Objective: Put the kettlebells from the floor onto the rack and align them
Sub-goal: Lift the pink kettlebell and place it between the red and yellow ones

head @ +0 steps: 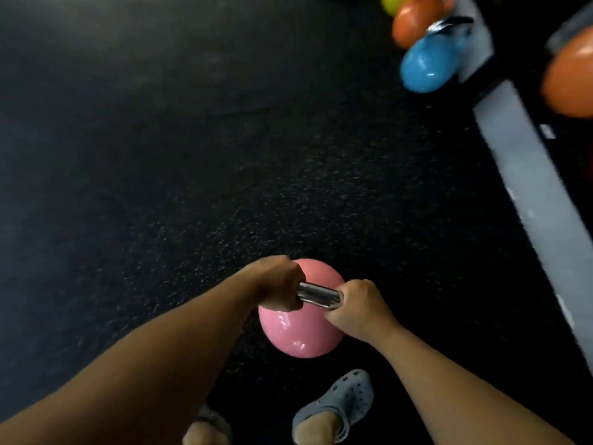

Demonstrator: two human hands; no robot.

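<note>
A pink kettlebell with a shiny steel handle sits low in the middle of the view, over the black speckled floor. My left hand is closed on the left end of that handle and my right hand on its right end. Whether the bell rests on the floor or hangs just above it I cannot tell. At the upper right, a blue kettlebell, an orange one and a yellow-green one stand in a row beside the rack's grey rail. Another orange kettlebell sits on the rack at the far right.
The grey rack rail runs diagonally down the right side. Black rubber floor fills the left and centre. My feet in grey perforated clogs stand just below the pink kettlebell.
</note>
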